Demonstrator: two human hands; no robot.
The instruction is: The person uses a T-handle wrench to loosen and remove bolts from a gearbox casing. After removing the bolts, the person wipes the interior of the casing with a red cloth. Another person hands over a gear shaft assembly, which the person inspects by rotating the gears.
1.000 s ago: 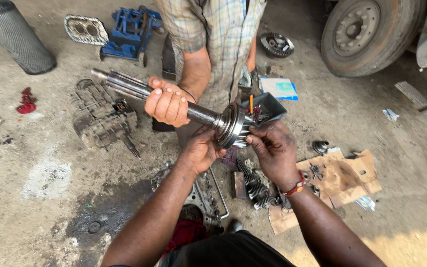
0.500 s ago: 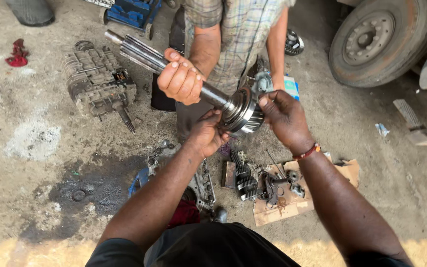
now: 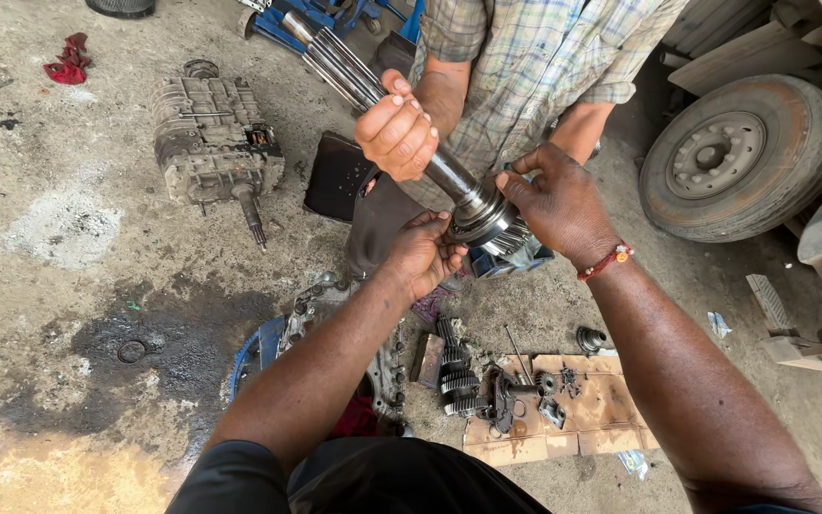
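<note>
Hands meet on a long splined gear shaft (image 3: 449, 176), held slanted above the oily concrete floor (image 3: 97, 286). The left hand (image 3: 422, 252) cups the shaft's geared end from below, fingers curled against the gear cluster (image 3: 487, 221). The right hand (image 3: 554, 200), with a red bead bracelet at the wrist, closes over that same cluster from the other side. Higher up the shaft, a co-worker's hand (image 3: 397, 133) in a plaid short sleeve grips the bare steel in a fist.

Left of the shaft, well apart, a grey gearbox housing (image 3: 213, 143) lies on the floor; what it contains cannot be seen. Below the shaft, a flattened piece of cardboard (image 3: 601, 419) carries loose gears and small metal parts. Right of the shaft stands a truck wheel (image 3: 739, 157). A red rag (image 3: 68, 59) lies far left of it.
</note>
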